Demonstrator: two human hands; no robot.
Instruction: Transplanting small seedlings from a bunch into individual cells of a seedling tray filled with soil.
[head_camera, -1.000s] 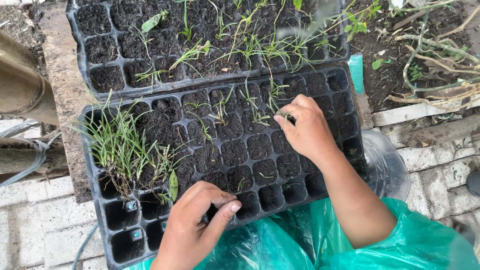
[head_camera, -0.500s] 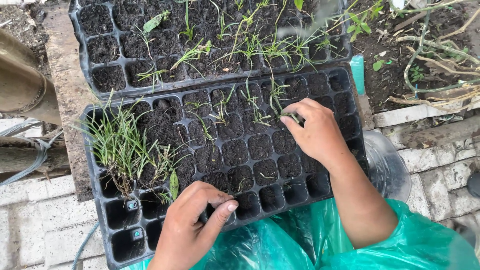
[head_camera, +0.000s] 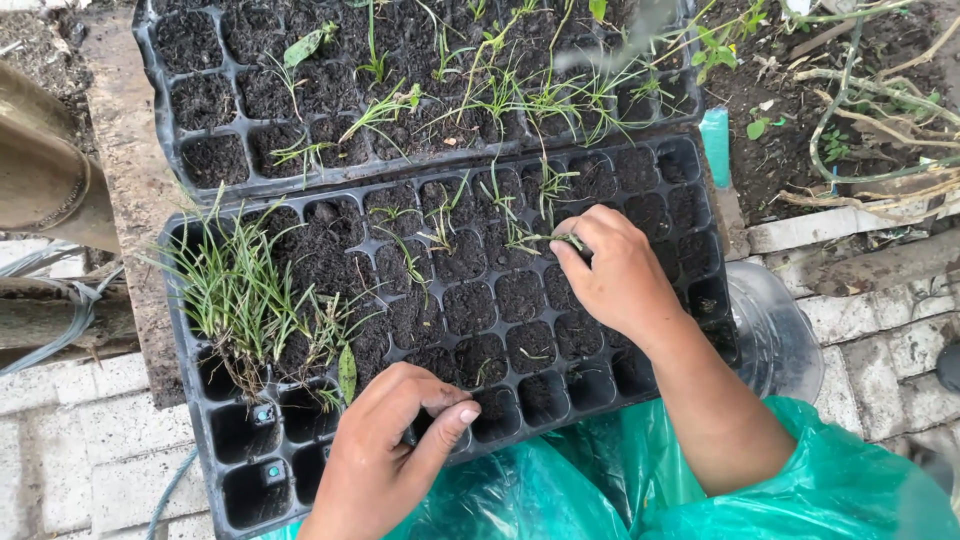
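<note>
A black seedling tray (head_camera: 700, 300) with soil-filled cells lies in front of me. My right hand (head_camera: 615, 275) rests over its upper right cells, fingertips pinched on a small green seedling (head_camera: 560, 238) at the soil. My left hand (head_camera: 385, 450) sits at the tray's near edge, fingers curled against the rim, thumb out; whether it holds anything is hidden. A thick clump of grass-like seedlings (head_camera: 235, 295) fills the tray's left cells.
A second black tray (head_camera: 160, 110) with soil and sprouts lies behind the first. Both rest on a worn plank (head_camera: 125, 150). A brown pipe (head_camera: 40, 170) is at left, a clear plastic container (head_camera: 775, 335) at right, green plastic sheeting (head_camera: 580, 480) below, pale bricks around.
My right hand shifted slightly right, then back left and down, keeping the pinched seedling at the soil. My left hand has barely moved.
</note>
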